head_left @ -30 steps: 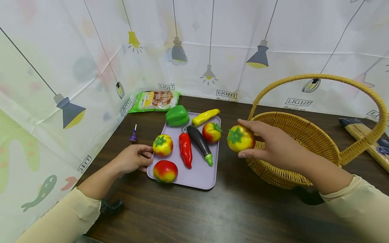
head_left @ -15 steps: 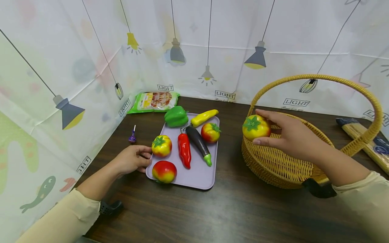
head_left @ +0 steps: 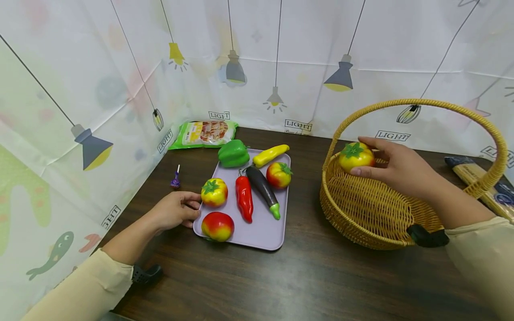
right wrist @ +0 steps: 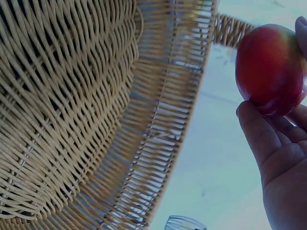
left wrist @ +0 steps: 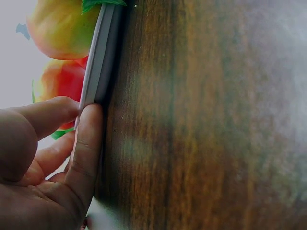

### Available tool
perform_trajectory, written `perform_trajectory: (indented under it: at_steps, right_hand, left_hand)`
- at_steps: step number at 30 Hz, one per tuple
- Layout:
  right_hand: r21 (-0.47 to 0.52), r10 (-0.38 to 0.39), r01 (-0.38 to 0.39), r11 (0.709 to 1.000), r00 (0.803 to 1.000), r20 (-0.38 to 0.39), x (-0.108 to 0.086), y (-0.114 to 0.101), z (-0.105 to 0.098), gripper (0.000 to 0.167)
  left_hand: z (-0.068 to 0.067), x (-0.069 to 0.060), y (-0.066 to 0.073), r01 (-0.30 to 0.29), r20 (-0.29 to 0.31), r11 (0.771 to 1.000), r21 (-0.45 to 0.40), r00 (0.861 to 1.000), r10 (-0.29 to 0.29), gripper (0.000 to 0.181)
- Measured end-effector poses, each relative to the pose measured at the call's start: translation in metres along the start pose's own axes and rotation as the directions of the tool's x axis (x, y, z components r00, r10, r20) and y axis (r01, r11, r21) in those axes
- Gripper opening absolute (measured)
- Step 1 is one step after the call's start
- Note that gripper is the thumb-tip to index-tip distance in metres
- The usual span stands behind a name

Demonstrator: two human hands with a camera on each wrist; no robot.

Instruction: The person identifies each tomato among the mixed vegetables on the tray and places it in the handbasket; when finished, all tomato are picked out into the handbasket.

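My right hand [head_left: 405, 171] grips a yellow-red toy tomato [head_left: 358, 159] with green leaves, over the left part of a wicker basket [head_left: 341, 220]. In the right wrist view the red underside of that tomato [right wrist: 266, 72] shows beyond the basket's rim. My left hand [head_left: 174, 210] pinches the left edge of a lilac tray [head_left: 259, 236]; the left wrist view shows thumb and finger at its rim [left wrist: 96, 57]. On the tray lie several toy vegetables: tomatoes [head_left: 214, 192], a red chili pepper [head_left: 244, 198], an eggplant [head_left: 263, 187], a yellow pepper [head_left: 271, 155] and a green bell pepper [head_left: 234, 154].
A tall handle [head_left: 421, 102] arches over the basket. Behind the tray lies a green food packet [head_left: 205, 134]; a purple lollipop [head_left: 175, 179] is left of it. A long pack [head_left: 474, 174] lies beyond the basket, right. A printed cloth [head_left: 257, 67] backs the dark table.
My right hand has carried the tomato rightward and slightly away, from beside the basket to over it. My left hand has stayed at the tray's edge.
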State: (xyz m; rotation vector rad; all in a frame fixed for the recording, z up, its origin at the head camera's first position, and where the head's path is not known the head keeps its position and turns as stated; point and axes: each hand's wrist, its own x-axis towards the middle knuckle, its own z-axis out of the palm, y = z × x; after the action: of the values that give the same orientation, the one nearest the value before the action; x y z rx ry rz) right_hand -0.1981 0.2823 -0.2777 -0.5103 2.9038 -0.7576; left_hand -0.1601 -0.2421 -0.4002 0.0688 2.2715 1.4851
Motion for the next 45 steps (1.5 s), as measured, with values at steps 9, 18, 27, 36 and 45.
perform_trajectory:
  at_steps: [9, 18, 27, 36, 45]
  right_hand:
    - [0.063, 0.059, -0.060, 0.996, 0.998, 0.016, 0.013, 0.019, 0.001, 0.093]
    - [0.095, 0.080, -0.080, 0.992, 0.997, -0.004, 0.021, 0.042, 0.007, 0.093]
    - [0.072, 0.098, -0.099, 0.992, 0.995, 0.018, 0.027, 0.061, 0.017, 0.090]
    - [0.090, 0.111, -0.120, 0.989, 0.989, 0.093, 0.030, 0.072, 0.025, 0.093]
    - [0.112, 0.087, -0.102, 0.988, 0.987, 0.132, 0.033, 0.077, 0.030, 0.093]
  left_hand:
    - [0.000, 0.000, -0.001, -0.003, -0.002, 1.000, 0.007, 1.000, 0.003, 0.054]
    - [0.000, 0.000, 0.000, -0.002, 0.004, 1.000, 0.002, 1.000, 0.002, 0.054]
    - [0.000, 0.000, 0.000, -0.006, 0.003, 1.000, 0.008, 1.000, 0.006, 0.053]
    - [0.001, 0.000, 0.000, -0.005, 0.008, 1.000, 0.009, 1.000, 0.005, 0.054]
    - [0.000, 0.001, -0.001, -0.002, 0.004, 1.000, 0.010, 1.000, 0.001, 0.054]
